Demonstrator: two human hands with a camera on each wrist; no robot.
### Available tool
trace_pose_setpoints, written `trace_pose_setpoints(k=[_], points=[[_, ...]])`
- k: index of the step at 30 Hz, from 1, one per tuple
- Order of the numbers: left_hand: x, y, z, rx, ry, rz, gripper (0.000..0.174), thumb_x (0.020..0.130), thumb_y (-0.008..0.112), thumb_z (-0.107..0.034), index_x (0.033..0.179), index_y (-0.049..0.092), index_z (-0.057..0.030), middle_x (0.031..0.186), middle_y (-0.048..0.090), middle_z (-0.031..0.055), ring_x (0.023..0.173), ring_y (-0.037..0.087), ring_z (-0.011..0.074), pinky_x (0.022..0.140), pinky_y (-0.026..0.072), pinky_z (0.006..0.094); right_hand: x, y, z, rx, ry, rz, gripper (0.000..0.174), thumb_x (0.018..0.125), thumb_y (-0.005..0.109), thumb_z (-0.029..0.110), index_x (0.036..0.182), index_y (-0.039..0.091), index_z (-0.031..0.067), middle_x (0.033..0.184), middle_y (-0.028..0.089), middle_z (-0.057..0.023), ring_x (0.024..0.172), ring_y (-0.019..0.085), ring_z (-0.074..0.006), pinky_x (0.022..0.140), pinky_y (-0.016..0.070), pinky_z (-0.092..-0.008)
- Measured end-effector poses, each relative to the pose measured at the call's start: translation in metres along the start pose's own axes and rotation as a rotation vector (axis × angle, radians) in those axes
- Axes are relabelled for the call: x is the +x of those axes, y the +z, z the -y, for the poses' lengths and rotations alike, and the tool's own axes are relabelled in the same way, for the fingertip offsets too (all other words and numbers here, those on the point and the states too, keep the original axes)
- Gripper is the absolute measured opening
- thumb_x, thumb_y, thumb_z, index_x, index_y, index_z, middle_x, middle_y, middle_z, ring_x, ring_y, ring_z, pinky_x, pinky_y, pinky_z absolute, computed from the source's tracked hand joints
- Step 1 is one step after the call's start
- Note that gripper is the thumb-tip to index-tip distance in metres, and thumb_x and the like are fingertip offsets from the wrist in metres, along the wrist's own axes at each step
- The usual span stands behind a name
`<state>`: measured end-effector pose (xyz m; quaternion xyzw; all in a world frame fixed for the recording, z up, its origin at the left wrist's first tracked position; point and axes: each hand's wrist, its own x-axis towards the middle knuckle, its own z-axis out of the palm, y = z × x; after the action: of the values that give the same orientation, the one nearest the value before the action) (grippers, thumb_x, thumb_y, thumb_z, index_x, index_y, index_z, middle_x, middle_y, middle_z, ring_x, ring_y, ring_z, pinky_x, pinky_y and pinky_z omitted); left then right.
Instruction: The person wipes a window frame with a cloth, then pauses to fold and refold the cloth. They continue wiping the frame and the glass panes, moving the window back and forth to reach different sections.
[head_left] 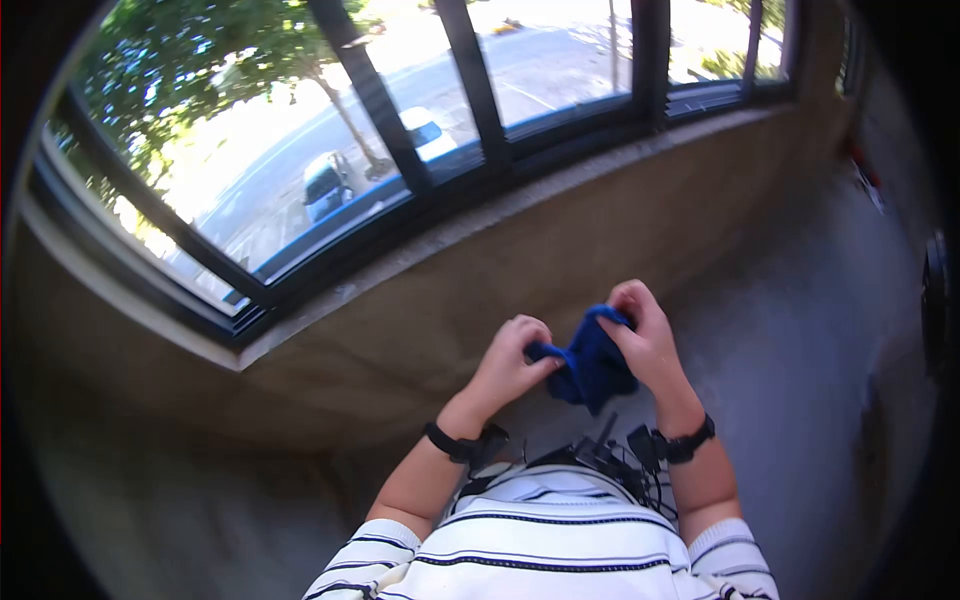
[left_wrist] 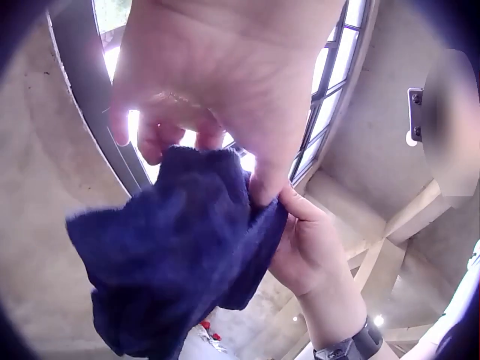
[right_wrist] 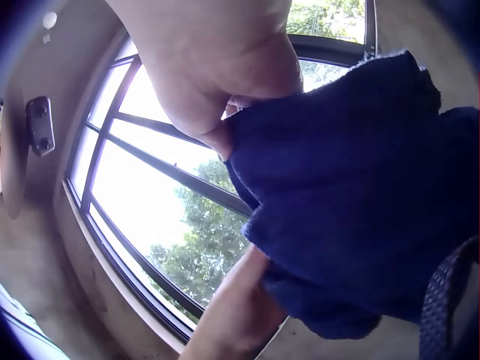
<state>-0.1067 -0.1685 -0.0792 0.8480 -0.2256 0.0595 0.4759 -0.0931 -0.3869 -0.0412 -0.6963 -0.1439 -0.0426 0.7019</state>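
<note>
A dark blue cloth (head_left: pixel 598 368) hangs in folds between both hands, in front of the person's waist. My left hand (head_left: pixel 515 357) pinches its left edge between thumb and curled fingers. At the upper right edge, my right hand (head_left: pixel 645 335) grips the cloth with thumb and fingers. In the left wrist view the cloth (left_wrist: pixel 180 247) droops below the left hand (left_wrist: pixel 217 90), with the right hand (left_wrist: pixel 307 247) close behind it. From the right wrist, the cloth (right_wrist: pixel 345 187) covers much of the view and partly hides the left hand (right_wrist: pixel 240 307).
A dark-framed window (head_left: pixel 420 185) with a stone sill (head_left: pixel 400 255) runs along the wall ahead. Below lies a grey floor (head_left: pixel 800 400). Black wrist straps (head_left: pixel 690 440) sit on both arms, and a black device with cables (head_left: pixel 600 455) is at the waist.
</note>
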Motion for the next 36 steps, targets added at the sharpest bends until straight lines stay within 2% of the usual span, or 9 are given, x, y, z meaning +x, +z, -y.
trace_pose_setpoints(k=[4,12,14,19,22,25,30,33,36], points=[[-0.017,-0.012,0.005,-0.29,-0.257,0.008,0.018,0.083,0.063,0.002,0.082,0.046,-0.0042,0.093,0.062,0.0074,0.089,0.058,0.0144,0.082,0.0478,0.0291,-0.005,-0.01,0.009,0.058,0.08,-0.048,0.025,0.088,0.059,-0.003,0.112,0.062,0.0007,0.097,0.062,-0.0017,0.089,0.056,-0.0072,0.081,0.0441,-0.0205],[-0.046,-0.045,0.019,-0.258,-0.29,-0.005,0.012,0.079,0.057,0.006,0.086,0.054,-0.0031,0.09,0.06,0.0029,0.085,0.055,0.0098,0.077,0.047,0.0253,0.013,-0.038,0.017,0.025,-0.04,-0.247,0.017,0.094,0.056,0.009,0.105,0.062,-0.0019,0.097,0.063,-0.0032,0.092,0.056,-0.0117,0.086,0.0426,-0.024],[-0.054,-0.043,0.032,-0.334,-0.268,-0.156,0.022,0.077,0.048,0.013,0.092,0.055,-0.0017,0.089,0.059,0.0037,0.082,0.055,0.0111,0.075,0.0478,0.0262,0.014,-0.046,0.018,0.082,-0.093,-0.279,0.017,0.095,0.056,0.012,0.104,0.062,-0.001,0.095,0.062,-0.0022,0.091,0.056,-0.0099,0.084,0.0426,-0.0229],[-0.051,-0.058,0.034,-0.134,-0.242,-0.603,0.017,0.093,0.058,-0.008,0.108,0.055,-0.0017,0.091,0.059,0.0039,0.081,0.055,0.0083,0.073,0.0464,0.0236,0.016,-0.051,0.011,0.215,-0.01,-0.204,0.017,0.095,0.06,0.017,0.103,0.061,0.0022,0.092,0.061,-0.0009,0.086,0.055,-0.0061,0.077,0.0449,-0.0212],[-0.05,-0.079,0.041,-0.115,-0.419,-0.557,0.02,0.095,0.06,-0.019,0.103,0.058,-0.001,0.082,0.057,-0.0008,0.074,0.052,0.0067,0.066,0.0443,0.0233,0.016,-0.053,0.006,0.161,0.036,-0.158,0.018,0.094,0.062,0.018,0.104,0.061,0.0038,0.091,0.06,-0.0006,0.086,0.054,-0.0061,0.077,0.0447,-0.0208],[-0.045,-0.092,0.03,-0.206,-0.284,-0.541,0.026,0.096,0.06,-0.026,0.096,0.061,-0.0002,0.077,0.055,-0.004,0.069,0.049,0.006,0.061,0.0419,0.0237,0.015,-0.058,-0.002,0.118,0.085,-0.119,0.018,0.093,0.063,0.018,0.105,0.06,0.0046,0.092,0.059,-0.0003,0.087,0.053,-0.0068,0.079,0.0439,-0.0208],[-0.037,-0.1,0.001,-0.21,-0.12,-0.49,0.032,0.094,0.062,-0.021,0.116,0.062,0.0019,0.096,0.068,0.0039,0.084,0.06,0.0067,0.071,0.0473,0.0206,0.015,-0.067,-0.01,0.114,0.163,-0.048,0.019,0.091,0.064,0.016,0.105,0.06,0.0042,0.094,0.059,-0.0002,0.089,0.053,-0.0074,0.081,0.0427,-0.021],[-0.038,-0.104,-0.003,-0.427,-0.246,-0.433,0.04,0.091,0.06,-0.008,0.129,0.055,0.0022,0.11,0.067,0.0099,0.095,0.063,0.0109,0.082,0.0492,0.0219,0.017,-0.072,-0.023,0.175,0.154,-0.048,0.017,0.091,0.063,0.013,0.104,0.06,0.0037,0.093,0.059,-0.0005,0.088,0.053,-0.0073,0.082,0.0425,-0.0211],[-0.037,-0.111,-0.008,-0.936,-0.234,-0.31,0.051,0.084,0.055,0.005,0.135,0.048,0.0037,0.119,0.063,0.0134,0.104,0.062,0.0153,0.091,0.0476,0.0258,0.017,-0.074,-0.024,0.153,0.122,-0.067,0.014,0.091,0.062,0.01,0.103,0.061,0.0035,0.092,0.06,-0.0007,0.087,0.054,-0.0073,0.08,0.0434,-0.0212]])
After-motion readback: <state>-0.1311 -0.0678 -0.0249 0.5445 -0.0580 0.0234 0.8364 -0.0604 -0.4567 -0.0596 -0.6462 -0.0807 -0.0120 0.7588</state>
